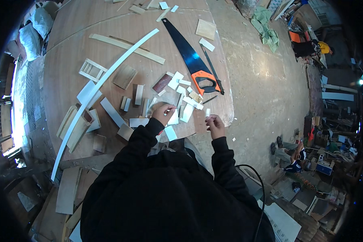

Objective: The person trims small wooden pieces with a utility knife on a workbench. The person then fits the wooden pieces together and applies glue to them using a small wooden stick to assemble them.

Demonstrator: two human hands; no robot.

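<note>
Between the fingertips of my right hand [216, 126], closed in a pinch, stands a small white block [207, 112], held upright just past the table's near edge. My left hand [163, 114] is curled over the near part of the table, thumb and fingers drawn together; what they hold, if anything, is too small to make out. Around it lie several small wood offcuts, among them a white piece [187, 112] and a dark reddish block [162, 83]. A hand saw [190, 56] with an orange and black handle rests beyond my right hand.
A long white strip [105, 82] crosses the wooden table [72, 50] and overhangs its near left edge. A small slatted frame [92, 70] and stacked boards [76, 128] are on the left. Two people [296, 159] [312, 48] are off to the right. A black cable [262, 189] hangs beside my right arm.
</note>
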